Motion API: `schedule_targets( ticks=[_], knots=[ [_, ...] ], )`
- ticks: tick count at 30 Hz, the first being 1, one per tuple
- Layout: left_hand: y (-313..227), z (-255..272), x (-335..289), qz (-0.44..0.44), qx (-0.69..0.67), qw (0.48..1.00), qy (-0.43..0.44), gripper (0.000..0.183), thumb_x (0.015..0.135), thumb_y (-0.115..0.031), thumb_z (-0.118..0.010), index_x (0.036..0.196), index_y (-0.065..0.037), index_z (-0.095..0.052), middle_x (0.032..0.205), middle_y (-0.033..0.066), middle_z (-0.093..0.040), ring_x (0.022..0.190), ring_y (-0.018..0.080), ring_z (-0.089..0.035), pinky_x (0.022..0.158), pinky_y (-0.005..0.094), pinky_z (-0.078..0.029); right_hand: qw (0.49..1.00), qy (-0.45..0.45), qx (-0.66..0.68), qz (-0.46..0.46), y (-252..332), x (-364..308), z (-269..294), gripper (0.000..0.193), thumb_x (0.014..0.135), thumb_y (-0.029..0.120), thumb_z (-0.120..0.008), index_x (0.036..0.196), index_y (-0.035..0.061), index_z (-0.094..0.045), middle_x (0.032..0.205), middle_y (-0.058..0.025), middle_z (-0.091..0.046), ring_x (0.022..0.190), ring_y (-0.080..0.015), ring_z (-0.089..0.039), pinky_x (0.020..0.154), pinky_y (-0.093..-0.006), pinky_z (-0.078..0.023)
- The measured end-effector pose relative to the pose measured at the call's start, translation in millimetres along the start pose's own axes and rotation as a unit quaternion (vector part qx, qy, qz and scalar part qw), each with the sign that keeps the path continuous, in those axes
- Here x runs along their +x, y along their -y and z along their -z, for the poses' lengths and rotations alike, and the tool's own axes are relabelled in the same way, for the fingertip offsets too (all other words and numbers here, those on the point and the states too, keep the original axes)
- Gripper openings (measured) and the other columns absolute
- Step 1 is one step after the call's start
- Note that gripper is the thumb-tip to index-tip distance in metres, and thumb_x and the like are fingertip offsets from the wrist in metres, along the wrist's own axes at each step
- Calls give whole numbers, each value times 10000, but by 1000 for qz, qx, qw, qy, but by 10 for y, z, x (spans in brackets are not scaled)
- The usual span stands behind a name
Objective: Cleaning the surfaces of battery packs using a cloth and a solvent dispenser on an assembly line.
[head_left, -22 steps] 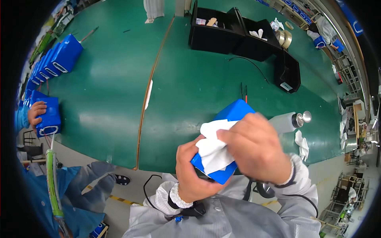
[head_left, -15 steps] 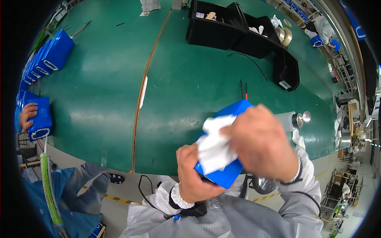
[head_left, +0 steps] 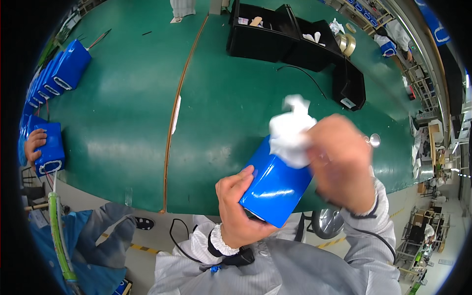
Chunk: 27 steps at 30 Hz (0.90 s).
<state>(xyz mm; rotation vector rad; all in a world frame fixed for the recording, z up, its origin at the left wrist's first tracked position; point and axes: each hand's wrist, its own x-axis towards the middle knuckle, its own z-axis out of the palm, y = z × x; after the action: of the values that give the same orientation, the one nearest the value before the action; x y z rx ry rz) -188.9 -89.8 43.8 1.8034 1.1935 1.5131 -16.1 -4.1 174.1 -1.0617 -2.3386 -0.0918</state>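
Observation:
A glossy blue battery pack [head_left: 278, 184] is tilted at the near edge of the green table, its broad face turned up. Wrapped round its near left side, my left hand [head_left: 237, 206] grips it with the thumb along the edge. My right hand [head_left: 339, 160], smeared by motion, pinches a crumpled white wiping cloth [head_left: 292, 130] over the pack's far end. The cloth covers that end, so whether it touches there I cannot tell. Behind my right hand, a bottle's round metal cap [head_left: 374, 140] peeks out; the rest of the bottle is hidden.
Black bins [head_left: 265, 34] stand at the back, with tape rolls [head_left: 348, 45] beside them. A black cable [head_left: 305, 73] lies before them. At left, a co-worker's hand [head_left: 35, 143] holds another blue pack [head_left: 50, 147] near a green-barrelled sealant gun [head_left: 60, 236]; several packs [head_left: 71, 64] stand behind.
My right hand has moved the cloth up and away along the pack, uncovering its glossy upper face. My left hand keeps its grip, with the pack slightly shifted.

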Motion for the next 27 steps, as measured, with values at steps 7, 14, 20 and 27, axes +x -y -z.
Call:
schedule_targets(
  ticks=[7,14,20,27],
  knots=[
    [-1,23,-7,-2,12,1000,-9,1008,596,-210,-951,1394,-18,-366,1237,206,-516,1078,304,-587,905,424,-516,982,149,115,9,141,-103,-10,217,727,-51,-657,938,-10,-688,850,-184,-660,785,-357,-649,700,-436,-526],
    [-12,12,18,16,2,1000,5,1040,591,-188,-956,1410,-54,-328,1301,218,-494,1115,320,-574,924,442,-501,978,156,136,11,199,-78,16,256,694,-59,-683,937,20,-685,823,-120,-646,729,-305,-599,681,-404,-467],
    [19,-19,36,-3,-11,999,-37,968,599,-219,-952,1390,-17,-433,1231,184,-553,1075,336,-591,927,439,-496,987,137,83,18,223,-136,-41,248,669,-27,-678,911,25,-678,845,-121,-658,808,-336,-634,768,-437,-514],
    [-6,-27,61,8,7,999,-51,977,598,-232,-957,1412,-15,-460,1217,176,-544,1105,343,-566,949,447,-463,987,47,-13,-155,-549,-55,301,82,832,-24,-629,914,-23,-630,782,-179,-617,732,-355,-627,638,-406,-467]
  ],
)
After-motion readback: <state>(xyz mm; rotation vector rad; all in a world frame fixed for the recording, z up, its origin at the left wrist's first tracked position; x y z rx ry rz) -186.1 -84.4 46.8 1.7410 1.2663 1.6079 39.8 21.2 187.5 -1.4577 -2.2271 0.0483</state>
